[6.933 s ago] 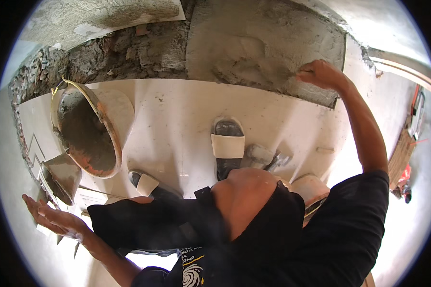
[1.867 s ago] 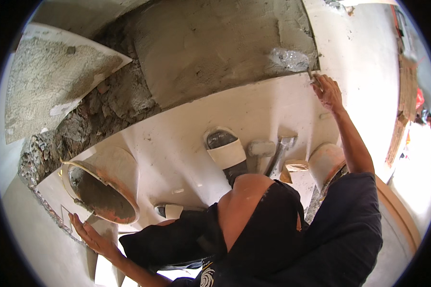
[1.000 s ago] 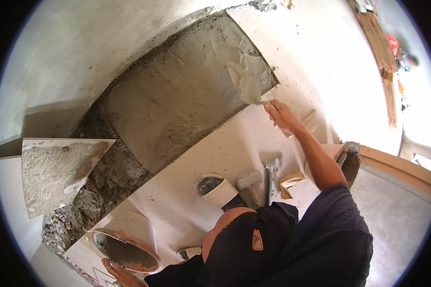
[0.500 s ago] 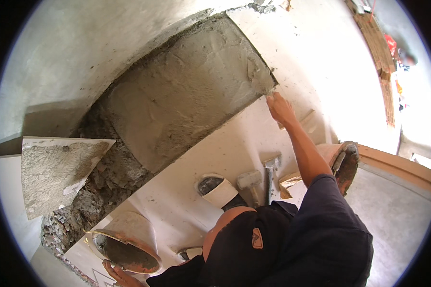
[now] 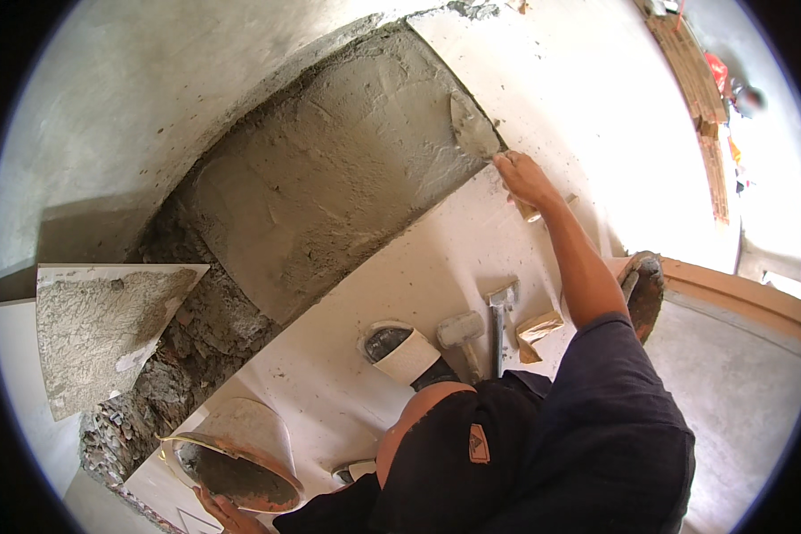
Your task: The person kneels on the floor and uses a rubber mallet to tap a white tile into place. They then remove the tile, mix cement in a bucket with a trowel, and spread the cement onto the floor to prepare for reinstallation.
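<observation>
My right hand [image 5: 522,181] is closed at the right corner of a bed of wet grey mortar [image 5: 329,169]. It grips what looks like a trowel [image 5: 476,126], its blade coated in mortar and hard to tell from the bed. The fingers hide most of the handle. Low on the left, my left hand [image 5: 225,513] is closed on the rim of a bucket [image 5: 254,427], which lies tilted with its mouth toward me and mortar inside. Pale floor tiles [image 5: 356,294] border the bed on its near and right sides.
A mallet [image 5: 461,330], a hammer [image 5: 500,311] and a torn brown piece [image 5: 538,332] lie near my slippered foot [image 5: 400,350]. A second bucket [image 5: 645,294] stands right. A mortar-backed tile [image 5: 107,329] leans left beside rubble [image 5: 165,383]. Wooden boards [image 5: 694,89] lie far right.
My right hand has turned slightly at the bed's corner, and the blade-like shape now shows more on the mortar. My left hand stays at the bucket. The whole view has shifted slightly.
</observation>
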Demonstrator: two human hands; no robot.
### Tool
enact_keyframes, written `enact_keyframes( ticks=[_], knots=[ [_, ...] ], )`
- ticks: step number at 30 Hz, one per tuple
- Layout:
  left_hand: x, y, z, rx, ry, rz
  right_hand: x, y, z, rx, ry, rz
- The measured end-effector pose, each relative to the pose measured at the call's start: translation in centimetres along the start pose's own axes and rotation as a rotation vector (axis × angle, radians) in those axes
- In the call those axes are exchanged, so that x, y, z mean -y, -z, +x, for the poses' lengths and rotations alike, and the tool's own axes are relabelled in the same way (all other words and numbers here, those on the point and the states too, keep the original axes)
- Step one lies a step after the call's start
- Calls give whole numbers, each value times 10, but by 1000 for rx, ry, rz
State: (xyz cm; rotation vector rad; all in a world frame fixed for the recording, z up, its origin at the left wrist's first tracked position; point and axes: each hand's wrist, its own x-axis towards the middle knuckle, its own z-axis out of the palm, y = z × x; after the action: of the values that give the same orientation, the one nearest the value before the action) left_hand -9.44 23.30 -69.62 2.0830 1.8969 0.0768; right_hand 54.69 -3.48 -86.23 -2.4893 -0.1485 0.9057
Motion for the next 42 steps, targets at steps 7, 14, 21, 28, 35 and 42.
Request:
enact_keyframes(
  ticks=[7, 14, 21, 28, 35, 42],
  knots=[
    [7, -1, 2, 16, -69, 35, -46, 4, -52, 14, -158, 151],
    [-12, 0, 0, 42, 14, -50, -30, 32, -75, 128, -199, 170],
    [-12, -1, -2, 26, -39, -62, 44, -1, 9, -2, 9, 271],
    [-33, 12, -17, 6, 105, -12, 54, -64, 5, 75, 66, 307],
    [-15, 14, -23, -14, 13, -159, 114, -94, 29, -28, 92, 466],
    [-7, 24, -43, -33, 22, -180, 157, -140, -12, 95, 525, -305]
  ],
)
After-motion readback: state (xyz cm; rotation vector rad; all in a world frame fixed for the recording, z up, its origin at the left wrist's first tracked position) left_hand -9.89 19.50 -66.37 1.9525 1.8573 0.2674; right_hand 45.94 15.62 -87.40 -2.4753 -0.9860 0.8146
